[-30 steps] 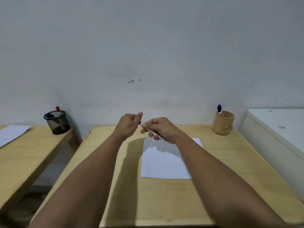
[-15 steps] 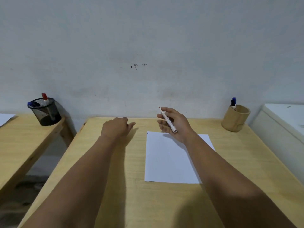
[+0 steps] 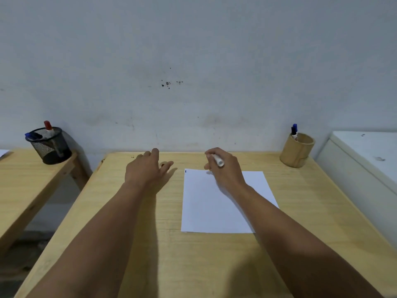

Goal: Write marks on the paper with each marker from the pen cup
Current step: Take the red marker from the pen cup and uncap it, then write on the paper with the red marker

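Paper [image 3: 214, 203], a white sheet, lies flat on the wooden table [image 3: 163, 244], a little right of the middle, with a tiny dark mark [image 3: 185, 171] at its far left corner. The right hand [image 3: 223, 168] hovers at the sheet's far edge, its fingers curled around a white marker [image 3: 217, 160] whose blunt white end sticks out above the knuckles; the writing tip is hidden under the hand, so it cannot be told whether it touches the sheet. The left hand [image 3: 146, 168] rests palm down on the bare wood just left of the sheet, fingers loosely spread and holding nothing, and a small reddish thing [image 3: 162, 165] peeks out between thumb and forefinger, too small to make out. At the table's far right corner, against the wall, stands the tan pen cup [image 3: 297, 150], with a blue-capped marker [image 3: 294, 130] rising from it beside a second one that shows dark. A white cabinet [image 3: 365, 164] stands to the right of the table. To the left is a second wooden table [image 3: 25, 186], separate from the first, bearing a black mesh cup [image 3: 50, 146] with a red-capped marker [image 3: 48, 126] and a blue one leaning on its rim. The wall [image 3: 193, 61] behind is pale grey with a few dark specks.
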The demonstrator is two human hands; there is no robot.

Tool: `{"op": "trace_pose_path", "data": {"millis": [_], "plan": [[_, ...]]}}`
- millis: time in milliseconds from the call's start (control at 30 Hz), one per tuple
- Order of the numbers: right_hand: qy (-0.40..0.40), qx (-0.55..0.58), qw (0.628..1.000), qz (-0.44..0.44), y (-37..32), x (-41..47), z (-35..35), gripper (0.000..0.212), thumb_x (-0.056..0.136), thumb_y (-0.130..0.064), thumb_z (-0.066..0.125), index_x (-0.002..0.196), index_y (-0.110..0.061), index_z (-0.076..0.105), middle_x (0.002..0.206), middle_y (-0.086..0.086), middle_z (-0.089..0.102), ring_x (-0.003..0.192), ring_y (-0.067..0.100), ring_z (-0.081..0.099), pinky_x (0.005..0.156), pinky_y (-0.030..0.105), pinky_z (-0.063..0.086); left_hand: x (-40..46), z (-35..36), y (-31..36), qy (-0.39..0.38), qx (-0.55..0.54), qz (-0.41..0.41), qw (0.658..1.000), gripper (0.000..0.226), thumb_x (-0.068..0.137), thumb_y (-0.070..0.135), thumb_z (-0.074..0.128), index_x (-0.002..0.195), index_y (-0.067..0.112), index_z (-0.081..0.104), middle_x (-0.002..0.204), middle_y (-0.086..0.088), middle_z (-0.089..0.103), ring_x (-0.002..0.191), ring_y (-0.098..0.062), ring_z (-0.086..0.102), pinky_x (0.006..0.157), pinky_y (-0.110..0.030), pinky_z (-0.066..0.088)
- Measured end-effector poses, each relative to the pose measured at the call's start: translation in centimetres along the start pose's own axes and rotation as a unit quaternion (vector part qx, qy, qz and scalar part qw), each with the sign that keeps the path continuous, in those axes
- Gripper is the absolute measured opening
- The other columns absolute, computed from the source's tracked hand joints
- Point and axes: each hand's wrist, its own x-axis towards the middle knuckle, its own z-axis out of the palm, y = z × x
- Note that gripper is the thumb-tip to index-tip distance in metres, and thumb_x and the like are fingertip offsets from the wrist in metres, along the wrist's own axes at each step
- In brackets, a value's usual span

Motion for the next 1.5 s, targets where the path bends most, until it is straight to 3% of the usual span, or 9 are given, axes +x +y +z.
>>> {"op": "trace_pose_path", "data": {"millis": [133, 300, 467, 567, 767, 867, 967, 1133, 1500], "plan": [[-0.068, -0.324, 0.942, -0.053, 1.0, -3.0, -0.1, 0.046, 0.101, -0.058, 0.060, 0.141, -0.037, 0.057, 0.126, -0.005, 0.077, 0.120, 0.023, 0.070, 0.106, 0.046, 0.047, -2.4, -0.2, -0.1, 0.074, -0.003, 0.062, 0.995, 0.051, 0.093, 0.063, 0.049, 0.108, 0.016, 0.062, 0.108, -0.004, 0.069, 0.106, -0.035, 0.060, 0.081, -0.045, 0.046], [-0.156, -0.322, 0.931, -0.073, 2.6, -5.7, 0.0, 0.055, 0.105, -0.054, 0.060, 0.154, -0.033, 0.047, 0.157, -0.010, 0.061, 0.157, 0.016, 0.042, 0.131, 0.057, 0.014, -6.9, -0.2, 0.8, 0.028, -0.066, 0.150, 0.986, 0.059, 0.085, 0.076, 0.049, 0.116, 0.027, 0.063, 0.119, 0.009, 0.066, 0.117, -0.023, 0.056, 0.100, -0.043, 0.039], [-0.147, -0.318, 0.933, -0.078, 2.6, -6.1, -0.2, 0.058, 0.102, -0.058, 0.061, 0.154, -0.034, 0.047, 0.157, -0.011, 0.061, 0.156, 0.015, 0.044, 0.131, 0.061, 0.012, -9.6, -0.9, 1.5, -0.167, -0.097, 0.145, 0.970, 0.110, 0.071, 0.095, 0.049, 0.162, 0.040, 0.023, 0.172, 0.007, 0.020, 0.160, -0.018, 0.011, 0.128, -0.051, 0.005], [-0.137, -0.329, 0.931, -0.079, 2.4, -5.9, -0.1, 0.059, 0.102, -0.059, 0.060, 0.154, -0.035, 0.046, 0.157, -0.012, 0.061, 0.152, 0.016, 0.048, 0.131, 0.063, 0.014, -10.0, -0.7, 1.7, -0.195, -0.076, 0.155, 0.966, 0.124, 0.061, 0.104, 0.040, 0.164, 0.043, 0.005, 0.175, 0.004, 0.006, 0.161, -0.015, -0.002, 0.128, -0.054, -0.005], [-0.126, -0.338, 0.930, -0.075, 2.3, -5.6, -0.2, 0.058, 0.102, -0.063, 0.059, 0.152, -0.037, 0.048, 0.153, -0.011, 0.065, 0.148, 0.017, 0.053, 0.130, 0.063, 0.016, -10.0, -0.2, 1.6, -0.194, -0.034, 0.156, 0.968, 0.133, 0.060, 0.104, 0.042, 0.166, 0.031, 0.009, 0.174, 0.008, -0.003, 0.160, -0.010, -0.010, 0.128, -0.052, -0.009], [-0.040, -0.251, 0.961, -0.105, 1.5, -5.1, 0.1, 0.049, 0.104, -0.066, 0.052, 0.143, -0.038, 0.062, 0.128, -0.010, 0.078, 0.126, 0.017, 0.070, 0.120, 0.051, 0.042, -10.0, -0.1, 1.6, -0.192, -0.033, 0.156, 0.968, 0.134, 0.059, 0.105, 0.042, 0.166, 0.032, 0.010, 0.174, 0.008, -0.002, 0.160, -0.009, -0.010, 0.128, -0.052, -0.008], [0.007, 0.027, 0.999, -0.019, -0.1, -3.7, 1.3, 0.045, 0.105, -0.062, 0.056, 0.139, -0.038, 0.070, 0.122, -0.012, 0.079, 0.108, 0.004, 0.075, 0.097, 0.035, 0.059, -10.0, 0.0, 1.5, -0.186, -0.035, 0.157, 0.969, 0.135, 0.057, 0.106, 0.040, 0.166, 0.032, 0.010, 0.174, 0.009, -0.002, 0.160, -0.009, -0.010, 0.128, -0.053, -0.007], [0.035, 0.144, 0.986, 0.073, -1.6, -1.0, 3.1, 0.024, 0.103, -0.036, 0.070, 0.103, -0.014, 0.081, 0.080, 0.002, 0.077, 0.057, 0.013, 0.062, 0.050, 0.024, 0.045, -9.9, 0.1, 1.4, -0.181, -0.041, 0.159, 0.970, 0.137, 0.056, 0.108, 0.038, 0.166, 0.032, 0.012, 0.174, 0.009, 0.000, 0.160, -0.009, -0.009, 0.128, -0.053, -0.007], [0.012, 0.126, 0.984, 0.128, 0.5, 0.3, 6.0, 0.038, 0.096, -0.040, 0.078, 0.076, -0.010, 0.065, 0.076, 0.021, 0.074, 0.050, 0.017, 0.060, 0.047, 0.025, 0.045, -9.9, 0.1, 1.4, -0.172, -0.031, 0.152, 0.973, 0.138, 0.055, 0.108, 0.036, 0.166, 0.028, 0.016, 0.174, 0.009, 0.001, 0.161, -0.012, -0.008, 0.127, -0.058, -0.007]]}}
